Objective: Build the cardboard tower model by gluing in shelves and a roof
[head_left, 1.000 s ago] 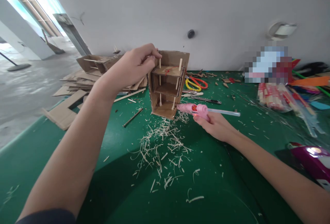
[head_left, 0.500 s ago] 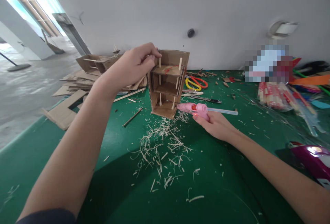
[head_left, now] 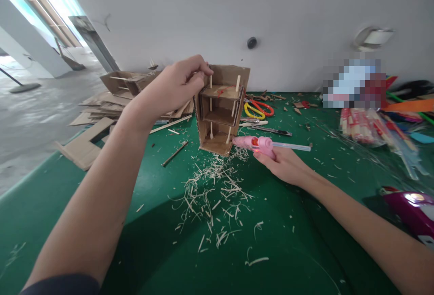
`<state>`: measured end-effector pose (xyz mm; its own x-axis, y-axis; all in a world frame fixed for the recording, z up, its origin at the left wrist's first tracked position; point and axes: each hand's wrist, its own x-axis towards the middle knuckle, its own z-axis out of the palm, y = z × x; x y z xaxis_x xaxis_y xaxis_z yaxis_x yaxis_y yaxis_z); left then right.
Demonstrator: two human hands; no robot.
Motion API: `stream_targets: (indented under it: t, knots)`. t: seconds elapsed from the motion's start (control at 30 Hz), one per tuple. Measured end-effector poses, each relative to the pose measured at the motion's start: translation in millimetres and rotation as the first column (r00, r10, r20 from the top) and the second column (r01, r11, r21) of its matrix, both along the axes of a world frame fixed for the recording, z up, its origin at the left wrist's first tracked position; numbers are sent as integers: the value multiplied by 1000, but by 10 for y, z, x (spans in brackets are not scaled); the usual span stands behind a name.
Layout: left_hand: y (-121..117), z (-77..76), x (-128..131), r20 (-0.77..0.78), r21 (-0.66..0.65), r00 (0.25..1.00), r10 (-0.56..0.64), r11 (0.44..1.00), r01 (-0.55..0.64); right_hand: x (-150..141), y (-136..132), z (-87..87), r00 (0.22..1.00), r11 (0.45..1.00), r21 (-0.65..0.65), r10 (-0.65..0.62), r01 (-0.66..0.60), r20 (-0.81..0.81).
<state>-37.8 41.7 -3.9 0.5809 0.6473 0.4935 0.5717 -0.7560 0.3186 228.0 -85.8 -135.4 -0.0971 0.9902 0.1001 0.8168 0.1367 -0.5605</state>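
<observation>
Two hands share the work: the left hand (head_left: 176, 88) pinches the top edge of the cardboard shelf model (head_left: 221, 109), upright on the green tabletop (head_left: 68, 204). The right hand (head_left: 283, 164), grip closed around the pink glue gun (head_left: 255, 144), aims its nozzle at the model's lower right corner; steadying the model helps a neat bead.

Two hands: a left hand (head_left: 176, 88) and a right hand (head_left: 283, 166). One cardboard model (head_left: 221, 109) with three shelf levels. One pink glue gun (head_left: 255, 145). Two pairs of scissors, one yellow pair (head_left: 252, 113) and one red pair (head_left: 262, 107). One purple device (head_left: 408, 209). Perhaps two bundles of sticks (head_left: 359, 125), blurred. Wood shavings (head_left: 213, 191) beyond counting.
</observation>
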Motion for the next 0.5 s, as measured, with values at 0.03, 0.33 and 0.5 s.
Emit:
stream_targets:
  t: [0.03, 0.33, 0.5]
  knots:
    - [-2, -1, -1, 3, 0, 1000, -4, 1000, 4, -2, -1, 0, 1000, 1000, -1, -6, 6, 2]
    - [13, -7, -5, 13, 0, 1000, -9, 1000, 9, -5, 2, -1, 1000, 1000, 15, 17, -17, -7]
    - [12, -10, 1, 23, -8, 1000, -18, 1000, 18, -21, 2, 23, 1000, 1000, -16, 0, -1, -24]
